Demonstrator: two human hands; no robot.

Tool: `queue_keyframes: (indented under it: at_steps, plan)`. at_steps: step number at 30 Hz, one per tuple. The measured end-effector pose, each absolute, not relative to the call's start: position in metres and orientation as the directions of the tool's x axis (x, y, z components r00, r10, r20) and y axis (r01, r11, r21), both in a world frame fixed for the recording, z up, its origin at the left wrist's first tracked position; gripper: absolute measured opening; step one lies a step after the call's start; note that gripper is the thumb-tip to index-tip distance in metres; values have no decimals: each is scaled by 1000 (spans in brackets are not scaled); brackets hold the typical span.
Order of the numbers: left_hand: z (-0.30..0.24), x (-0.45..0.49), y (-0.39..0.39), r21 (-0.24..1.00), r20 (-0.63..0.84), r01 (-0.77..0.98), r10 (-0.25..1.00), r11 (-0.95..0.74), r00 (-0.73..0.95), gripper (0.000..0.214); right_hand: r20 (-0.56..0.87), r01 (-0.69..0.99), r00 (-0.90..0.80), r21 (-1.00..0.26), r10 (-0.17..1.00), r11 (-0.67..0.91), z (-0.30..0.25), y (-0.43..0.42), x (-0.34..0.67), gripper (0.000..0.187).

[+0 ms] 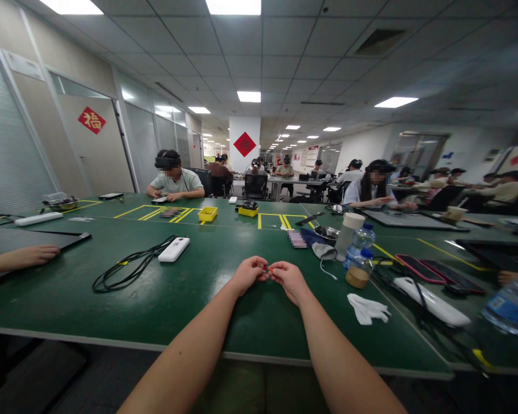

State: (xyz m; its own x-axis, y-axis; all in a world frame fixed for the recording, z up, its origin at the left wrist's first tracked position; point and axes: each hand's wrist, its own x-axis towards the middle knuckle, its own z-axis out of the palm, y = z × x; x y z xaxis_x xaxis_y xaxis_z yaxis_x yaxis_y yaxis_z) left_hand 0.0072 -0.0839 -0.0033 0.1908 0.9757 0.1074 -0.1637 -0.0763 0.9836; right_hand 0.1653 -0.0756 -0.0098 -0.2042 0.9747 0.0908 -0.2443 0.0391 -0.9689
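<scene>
Just above the green tabletop, my left hand [249, 275] and my right hand [289, 280] meet with their fingertips almost touching. Between them is a small red and dark piece [266, 269], too small to name and partly covered by my fingers. The left fingers pinch it from one side. From the other side, my right thumb and forefinger close on its reddish end. To the left lies a white power bank [174, 249] with a looped black cable [127, 267]. A crumpled white glove or cloth [368, 309] lies to the right.
Plastic bottles [365, 238], a pale cup [349, 233] and a metal bowl [327, 232] stand on the right. Farther off are yellow trays [208, 214]. Phones [418, 268] and a white device [431, 302] lie at far right. A neighbour's hand [37, 257] rests at left; people sit opposite.
</scene>
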Motion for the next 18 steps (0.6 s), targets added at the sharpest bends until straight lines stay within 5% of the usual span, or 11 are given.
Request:
queue_keyframes:
  at_steps: [18]
  plan:
    - [-6, 6, -82, 982, 83, -183, 976, -46, 203, 15, 75, -282, -222, -959, 972, 10, -8, -76, 168, 17]
